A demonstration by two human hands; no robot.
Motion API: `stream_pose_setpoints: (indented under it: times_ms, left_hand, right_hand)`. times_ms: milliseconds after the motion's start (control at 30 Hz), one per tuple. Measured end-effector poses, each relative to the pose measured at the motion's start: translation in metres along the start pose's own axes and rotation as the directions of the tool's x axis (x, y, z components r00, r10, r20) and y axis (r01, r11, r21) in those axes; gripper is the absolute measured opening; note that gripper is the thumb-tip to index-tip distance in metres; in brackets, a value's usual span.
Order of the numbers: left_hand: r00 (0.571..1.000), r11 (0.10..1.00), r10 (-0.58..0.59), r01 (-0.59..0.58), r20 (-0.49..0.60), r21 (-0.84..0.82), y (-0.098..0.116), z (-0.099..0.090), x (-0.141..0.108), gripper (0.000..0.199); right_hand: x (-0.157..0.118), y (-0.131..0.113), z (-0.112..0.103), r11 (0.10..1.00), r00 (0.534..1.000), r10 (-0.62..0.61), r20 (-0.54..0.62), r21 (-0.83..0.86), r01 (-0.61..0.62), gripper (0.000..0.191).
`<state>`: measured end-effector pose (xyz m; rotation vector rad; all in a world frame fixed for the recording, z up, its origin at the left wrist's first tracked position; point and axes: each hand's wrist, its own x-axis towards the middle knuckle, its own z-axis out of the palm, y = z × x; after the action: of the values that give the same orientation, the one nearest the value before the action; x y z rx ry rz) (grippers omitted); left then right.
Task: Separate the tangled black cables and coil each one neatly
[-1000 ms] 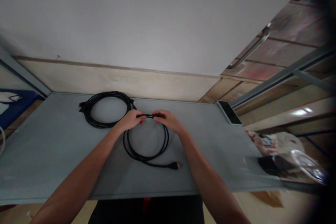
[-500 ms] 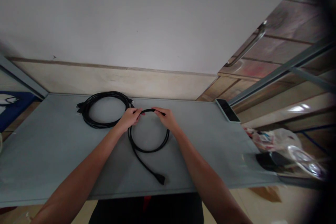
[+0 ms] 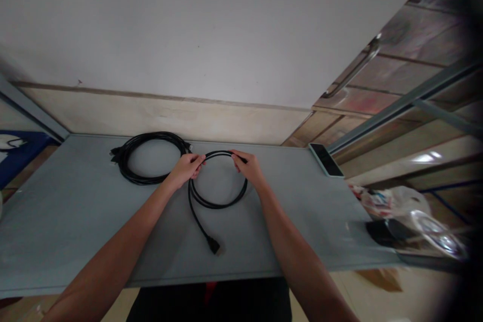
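Both hands grip a black cable (image 3: 221,206) that is looped into a ring above the grey table. My left hand (image 3: 187,167) pinches the ring at its upper left. At the upper right, my right hand (image 3: 247,165) has its fingers closed round the strands. One end of the cable hangs out of the loop toward me and finishes in a black connector plug (image 3: 213,245). To the left of my left hand lies a second, thicker coil of black cable (image 3: 132,171), with connector ends showing at its left and right sides.
The grey table (image 3: 94,241) runs along a white wall (image 3: 181,35). A phone (image 3: 326,160) lies near its back right corner. A dark cylindrical object (image 3: 381,231) and a plastic bag (image 3: 407,198) are at the right. Metal frame posts (image 3: 407,100) rise at both ends.
My right hand has moved slightly right, and the ring has shifted and widened between my hands. The hanging connector has swung left and away from me.
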<state>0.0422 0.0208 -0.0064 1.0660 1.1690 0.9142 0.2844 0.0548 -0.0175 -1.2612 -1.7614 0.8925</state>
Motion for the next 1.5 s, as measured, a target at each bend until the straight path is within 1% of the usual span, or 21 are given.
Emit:
stream_pose_setpoints:
  times_ms: [67, 167, 233, 300, 367, 433, 500, 567, 633, 667, 800, 867, 933, 967, 1033, 1167, 1233, 1300, 1367, 1433, 1500]
  left_hand:
    - [1.000, 0.989, 0.015, -0.015, 0.001, 0.145, 0.000, 0.001, -0.001, 0.043]
    - [0.995, 0.918, 0.078, -0.096, 0.063, 0.384, 0.000, 0.005, -0.004, 0.047]
    - [0.989, 0.873, 0.107, -0.144, 0.106, 0.466, 0.001, 0.009, -0.007, 0.048]
    - [0.989, 0.880, 0.092, -0.134, 0.114, 0.456, 0.001, 0.011, -0.008, 0.048]
    - [0.993, 0.943, 0.024, -0.061, 0.115, 0.328, 0.002, 0.012, -0.008, 0.046]
    - [0.991, 0.992, -0.048, 0.033, 0.125, 0.124, 0.004, 0.011, -0.009, 0.045]
    - [0.987, 0.994, -0.092, 0.098, 0.132, -0.042, 0.008, 0.009, -0.009, 0.044]
    - [0.986, 0.986, -0.105, 0.121, 0.133, -0.115, 0.011, 0.008, -0.009, 0.042]
    - [0.985, 0.984, -0.092, 0.112, 0.143, -0.141, 0.012, 0.008, -0.010, 0.043]
    - [0.988, 0.986, -0.064, 0.085, 0.140, -0.146, 0.012, 0.009, -0.010, 0.044]
    - [0.989, 0.977, 0.101, -0.079, 0.104, -0.196, 0.010, 0.013, -0.011, 0.046]
    - [0.986, 0.952, 0.118, -0.080, 0.115, -0.294, 0.011, 0.014, -0.011, 0.045]
    - [0.989, 0.912, 0.097, -0.042, 0.114, -0.407, 0.013, 0.013, -0.010, 0.043]
    - [0.991, 0.893, 0.086, -0.033, 0.098, -0.449, 0.013, 0.012, -0.010, 0.041]
    - [0.996, 0.868, 0.083, -0.063, 0.020, -0.493, 0.014, 0.009, -0.008, 0.038]
    - [0.977, 0.876, 0.118, -0.187, -0.180, -0.445, 0.012, 0.002, -0.003, 0.036]
    - [0.962, 0.899, 0.108, -0.202, -0.251, -0.388, 0.010, 0.000, -0.001, 0.037]
    - [0.959, 0.934, 0.091, -0.176, -0.268, -0.312, 0.009, 0.000, 0.001, 0.037]
    - [0.968, 0.968, 0.098, -0.146, -0.230, -0.203, 0.008, 0.002, 0.002, 0.034]
    - [0.974, 0.987, 0.130, -0.145, -0.185, -0.070, 0.007, 0.006, 0.001, 0.031]
    - [0.972, 0.986, 0.164, -0.160, -0.169, 0.037, 0.006, 0.011, -0.001, 0.027]
  right_hand:
    - [-0.004, -0.005, 0.001, 0.999, 0.990, 0.023, 0.138, 0.021, -0.026, 0.046]
    - [-0.011, -0.016, 0.011, 0.998, 0.947, 0.012, 0.321, 0.048, -0.029, 0.047]
    - [-0.013, -0.022, 0.018, 0.998, 0.920, -0.034, 0.389, 0.065, 0.009, 0.044]
    - [-0.014, -0.023, 0.023, 0.996, 0.911, -0.055, 0.408, 0.082, 0.023, 0.039]
    - [-0.011, -0.020, 0.023, 0.994, 0.922, -0.014, 0.386, 0.103, -0.029, 0.035]
    - [-0.007, -0.014, 0.016, 0.984, 0.947, 0.055, 0.316, 0.145, -0.105, 0.035]
    - [-0.002, -0.008, 0.006, 0.965, 0.971, 0.103, 0.215, 0.216, -0.150, 0.037]
    - [0.002, -0.003, -0.005, 0.940, 0.985, 0.128, 0.118, 0.302, -0.158, 0.040]
    - [0.005, -0.001, -0.013, 0.907, 0.989, 0.145, 0.037, 0.394, -0.147, 0.043]
    - [0.006, -0.001, -0.015, 0.888, 0.988, 0.152, -0.002, 0.439, -0.136, 0.044]
    - [0.007, -0.003, -0.016, 0.819, 0.977, 0.177, -0.118, 0.568, -0.080, 0.044]
    - [0.007, -0.004, -0.015, 0.799, 0.976, 0.184, -0.116, 0.596, -0.080, 0.042]
    - [0.006, -0.004, -0.013, 0.782, 0.980, 0.190, -0.062, 0.613, -0.113, 0.041]
    - [0.006, -0.004, -0.012, 0.772, 0.981, 0.192, -0.017, 0.620, -0.140, 0.041]
    - [0.003, -0.005, -0.009, 0.742, 0.978, 0.194, 0.076, 0.641, -0.197, 0.043]
    - [-0.003, -0.009, 0.003, 0.675, 0.961, 0.195, 0.195, 0.685, -0.275, 0.050]
    - [-0.004, -0.012, 0.008, 0.666, 0.961, 0.185, 0.204, 0.694, -0.275, 0.053]
    - [-0.003, -0.011, 0.009, 0.669, 0.973, 0.183, 0.142, 0.707, -0.229, 0.054]
    - [0.000, -0.009, 0.004, 0.677, 0.980, 0.199, 0.024, 0.719, -0.155, 0.051]
    - [0.004, -0.004, -0.005, 0.693, 0.973, 0.215, -0.089, 0.716, -0.088, 0.046]
    - [0.007, 0.000, -0.014, 0.715, 0.962, 0.223, -0.159, 0.698, -0.051, 0.043]
